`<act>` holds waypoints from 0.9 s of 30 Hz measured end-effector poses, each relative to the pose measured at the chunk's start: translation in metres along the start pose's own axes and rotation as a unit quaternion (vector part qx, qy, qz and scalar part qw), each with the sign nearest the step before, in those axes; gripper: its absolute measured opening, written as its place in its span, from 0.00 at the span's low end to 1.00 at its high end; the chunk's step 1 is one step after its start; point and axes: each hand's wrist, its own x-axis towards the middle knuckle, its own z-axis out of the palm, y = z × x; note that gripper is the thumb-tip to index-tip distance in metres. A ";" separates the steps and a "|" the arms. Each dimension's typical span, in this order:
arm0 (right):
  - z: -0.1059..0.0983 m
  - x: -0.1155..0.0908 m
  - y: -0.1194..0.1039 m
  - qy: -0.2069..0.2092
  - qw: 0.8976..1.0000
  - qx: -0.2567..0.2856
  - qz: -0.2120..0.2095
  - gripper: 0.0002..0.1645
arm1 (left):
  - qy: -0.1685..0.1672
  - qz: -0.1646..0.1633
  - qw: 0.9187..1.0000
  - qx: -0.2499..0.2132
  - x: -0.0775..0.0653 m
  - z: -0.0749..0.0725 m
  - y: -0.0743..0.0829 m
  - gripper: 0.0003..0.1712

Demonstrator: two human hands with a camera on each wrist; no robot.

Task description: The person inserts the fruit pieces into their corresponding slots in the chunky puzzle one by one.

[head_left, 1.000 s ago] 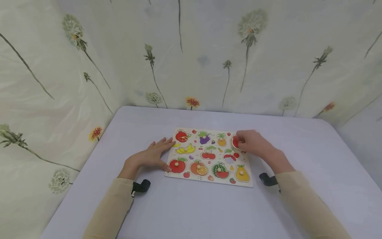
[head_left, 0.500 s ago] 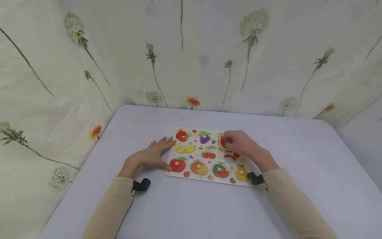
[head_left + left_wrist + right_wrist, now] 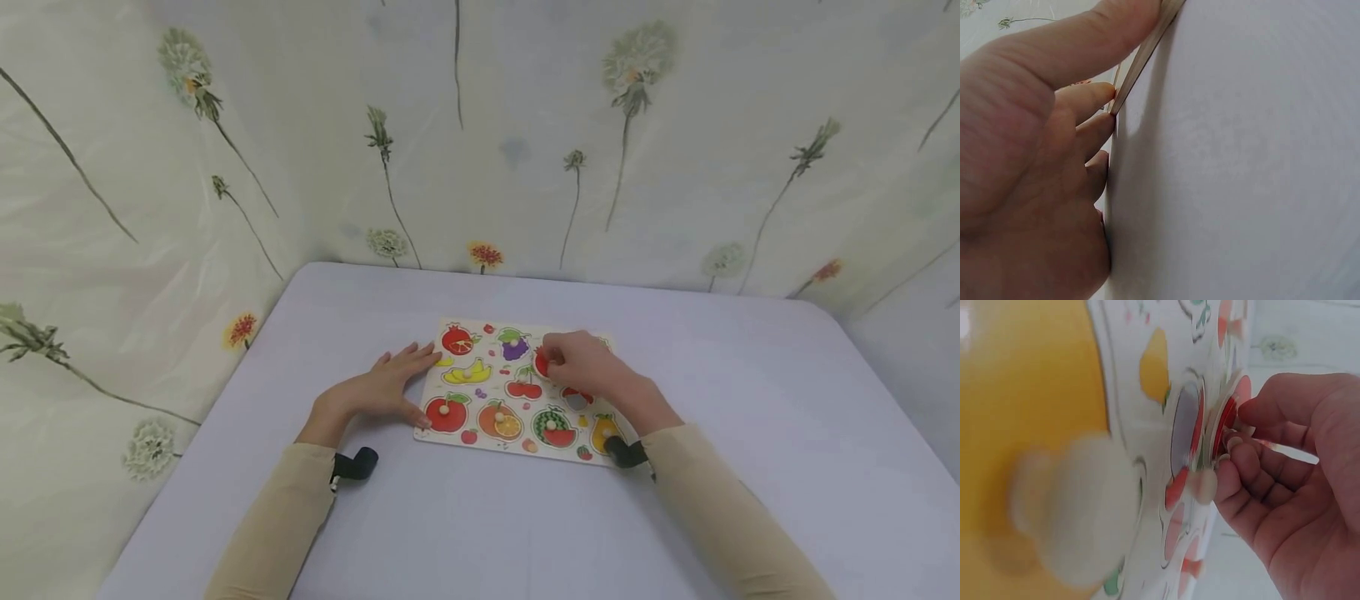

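Observation:
A fruit peg puzzle board lies flat on the table. At its left edge my left hand rests with fingers spread, thumb and fingertips touching the board's edge. My right hand pinches the knob of a red fruit puzzle piece over the upper right of the board. In the right wrist view the held piece is tilted on edge, close to the board's surface; its exact fruit is partly hidden by the fingers. Knobbed pieces such as the bananas, grapes and watermelon sit in the board.
A pale cloth covers the table, which reaches well beyond the board. Behind stands a flower-printed curtain. A dark wrist camera sits below the left hand; another wrist camera overhangs the yellow pear piece.
My right hand has moved left across the board with the red fruit piece, from the upper right corner past the pineapple toward the grapes. The left hand has stayed in place.

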 end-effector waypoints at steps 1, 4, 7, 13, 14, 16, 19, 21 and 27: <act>0.001 0.000 -0.001 -0.003 1.000 0.001 -0.002 0.02 | 0.001 0.000 1.000 0.001 0.000 0.000 0.001 0.63; 0.003 0.001 -0.003 -0.002 1.000 -0.004 -0.007 0.02 | 0.000 0.000 1.000 0.002 -0.001 -0.002 0.003 0.62; 0.005 0.003 -0.005 -0.006 1.000 0.003 -0.011 0.01 | -0.001 0.000 1.000 -0.001 -0.002 -0.002 0.006 0.62; 0.009 0.007 -0.012 -0.014 1.000 0.007 -0.024 0.01 | 0.000 0.001 1.000 -0.003 -0.002 -0.001 0.005 0.62; 0.010 0.008 -0.012 -0.013 1.000 0.003 -0.024 0.01 | 0.000 0.001 1.000 -0.004 -0.002 -0.001 0.005 0.62; 0.011 0.011 -0.013 -0.013 1.000 0.002 -0.020 0.02 | 0.001 0.002 1.000 -0.007 -0.002 -0.002 0.004 0.63; 0.013 0.014 -0.013 -0.016 1.000 -0.002 -0.013 0.03 | 0.001 0.002 1.000 -0.006 -0.002 -0.002 0.003 0.63; 0.013 0.016 -0.013 -0.018 1.000 -0.003 -0.015 0.02 | 0.000 0.001 1.000 -0.005 -0.002 -0.002 0.003 0.63; 0.012 0.020 -0.014 -0.016 1.000 -0.004 -0.019 0.03 | -0.001 0.002 1.000 -0.009 -0.002 -0.002 0.003 0.63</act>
